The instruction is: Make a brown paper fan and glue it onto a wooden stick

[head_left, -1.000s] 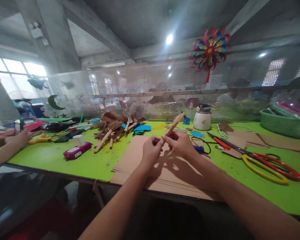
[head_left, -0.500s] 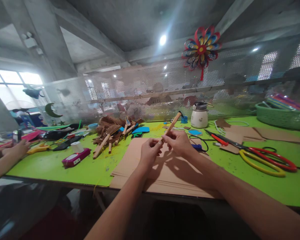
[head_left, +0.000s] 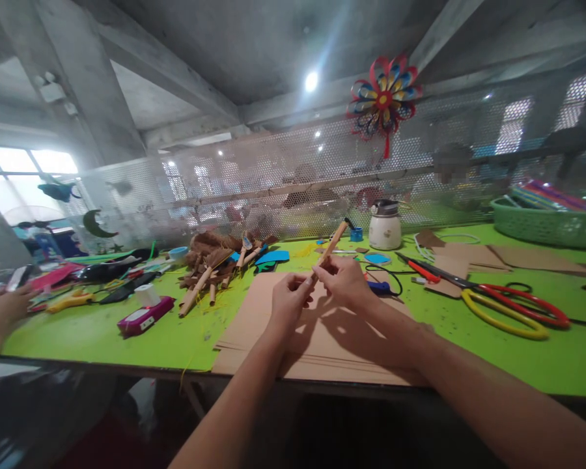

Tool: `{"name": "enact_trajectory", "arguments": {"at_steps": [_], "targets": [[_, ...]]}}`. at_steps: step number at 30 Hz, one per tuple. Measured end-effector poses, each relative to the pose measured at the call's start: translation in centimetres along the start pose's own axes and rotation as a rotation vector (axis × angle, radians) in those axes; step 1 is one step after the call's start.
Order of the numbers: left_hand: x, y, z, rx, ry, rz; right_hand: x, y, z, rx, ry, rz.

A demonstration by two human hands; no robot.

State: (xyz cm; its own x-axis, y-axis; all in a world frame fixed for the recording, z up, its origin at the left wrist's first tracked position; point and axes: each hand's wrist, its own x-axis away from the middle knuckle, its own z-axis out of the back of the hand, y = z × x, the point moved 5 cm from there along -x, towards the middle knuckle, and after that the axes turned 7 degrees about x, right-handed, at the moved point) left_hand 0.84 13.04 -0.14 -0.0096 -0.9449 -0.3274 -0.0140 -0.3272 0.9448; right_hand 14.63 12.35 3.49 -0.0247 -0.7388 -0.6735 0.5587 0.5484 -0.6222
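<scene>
Both of my hands grip a slim tan stick (head_left: 334,241), which looks like rolled brown paper and has a dark bit at its far tip. It tilts up and away to the right. My left hand (head_left: 292,298) pinches its near end, while my right hand (head_left: 342,279) closes its fingers round it a little farther up. Beneath them lies a stack of brown paper sheets (head_left: 254,319) at the table's front edge. Fingers hide the stick's lower part. Just beyond my right hand is a blue-handled tool (head_left: 379,287), partly covered.
Large scissors (head_left: 505,316) with red and yellow handles lie right. Brown rolled tubes (head_left: 198,292) and fibre are heaped left, near a purple box (head_left: 146,317). A white jar (head_left: 385,225) and green basket (head_left: 542,225) stand behind. Another person's hand (head_left: 4,306) is far left.
My hands stay on the stick with hardly any shift in their grip. The view has turned slightly, and the other person's hand has moved farther left.
</scene>
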Motion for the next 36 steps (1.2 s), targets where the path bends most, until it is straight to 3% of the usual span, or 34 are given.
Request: {"name": "enact_trajectory", "arguments": {"at_steps": [29, 36], "targets": [[0.2, 0.4, 0.0, -0.054, -0.026, -0.044, 0.3, 0.2, -0.4, -0.007, 0.050, -0.029], [0.6, 1.4, -0.1, 0.074, -0.046, 0.016, 0.3, -1.4, 1.5, -0.108, 0.007, -0.013]]}}
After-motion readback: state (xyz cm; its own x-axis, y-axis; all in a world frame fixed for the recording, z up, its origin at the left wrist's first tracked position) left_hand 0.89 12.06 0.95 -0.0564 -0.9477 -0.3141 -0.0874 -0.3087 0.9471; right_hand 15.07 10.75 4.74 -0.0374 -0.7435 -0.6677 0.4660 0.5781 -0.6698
